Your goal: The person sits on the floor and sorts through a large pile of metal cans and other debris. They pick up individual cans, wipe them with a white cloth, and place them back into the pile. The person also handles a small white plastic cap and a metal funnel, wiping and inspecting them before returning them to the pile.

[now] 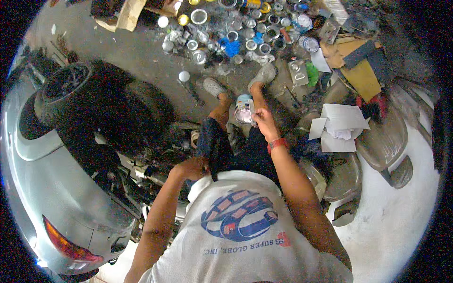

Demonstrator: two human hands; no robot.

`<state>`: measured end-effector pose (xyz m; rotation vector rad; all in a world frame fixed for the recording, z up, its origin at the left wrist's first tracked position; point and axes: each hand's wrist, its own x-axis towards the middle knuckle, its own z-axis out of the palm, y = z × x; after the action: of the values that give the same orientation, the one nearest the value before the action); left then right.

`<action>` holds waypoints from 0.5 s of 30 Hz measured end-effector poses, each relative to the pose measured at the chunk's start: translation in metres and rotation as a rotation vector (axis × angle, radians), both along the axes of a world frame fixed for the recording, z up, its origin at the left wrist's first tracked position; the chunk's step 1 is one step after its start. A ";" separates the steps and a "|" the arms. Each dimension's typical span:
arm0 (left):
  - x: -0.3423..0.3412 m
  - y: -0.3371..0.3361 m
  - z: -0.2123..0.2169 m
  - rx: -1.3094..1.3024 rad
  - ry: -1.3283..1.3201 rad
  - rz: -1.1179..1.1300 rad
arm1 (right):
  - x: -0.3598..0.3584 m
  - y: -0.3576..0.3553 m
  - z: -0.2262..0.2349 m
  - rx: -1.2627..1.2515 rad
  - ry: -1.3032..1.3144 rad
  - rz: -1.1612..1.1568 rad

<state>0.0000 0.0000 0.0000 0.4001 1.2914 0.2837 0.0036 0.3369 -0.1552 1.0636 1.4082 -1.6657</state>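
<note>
My right hand [265,123], with a red band on its wrist, is closed around a thin, flat, light-coloured tool. This tool [251,112] may be a putty knife or a stirring stick; I cannot tell which. It reaches to the rim of a round can [238,111] between my lower legs. Something pale pinkish-white [244,116] shows inside the can's mouth. My left hand [191,168] rests at my left hip against the dark shorts [212,146]. Its fingers are mostly hidden, so what they do does not show.
Many open cans [199,17] and blue scraps [230,47] litter the floor ahead. A silver car body [61,188] and a tyre [108,89] stand at left. To the right are an open white box [338,123], cardboard [361,80] and brown chairs [384,141].
</note>
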 end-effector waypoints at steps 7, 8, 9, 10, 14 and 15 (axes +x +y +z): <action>-0.061 0.024 -0.123 -0.134 0.187 0.563 | -0.091 0.011 -0.170 0.165 0.345 0.168; -0.062 0.010 -0.160 -0.146 0.510 0.720 | -0.116 0.011 -0.185 0.213 0.379 0.195; -0.064 -0.005 -0.199 -0.168 0.741 0.621 | -0.137 0.014 -0.206 0.265 0.443 0.272; -0.064 -0.021 -0.238 -0.187 0.975 0.509 | -0.154 0.016 -0.225 0.316 0.514 0.348; -0.100 -0.049 -0.343 -0.257 1.042 0.698 | -0.210 0.015 -0.266 0.404 0.589 0.657; -0.133 -0.045 -0.353 -0.320 0.973 0.715 | -0.217 0.015 -0.273 0.428 0.601 0.709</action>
<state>-0.1330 -0.0455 -0.3535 -0.2746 2.3853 0.4971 -0.2136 0.3517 -0.4285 0.1616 2.2642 -1.2020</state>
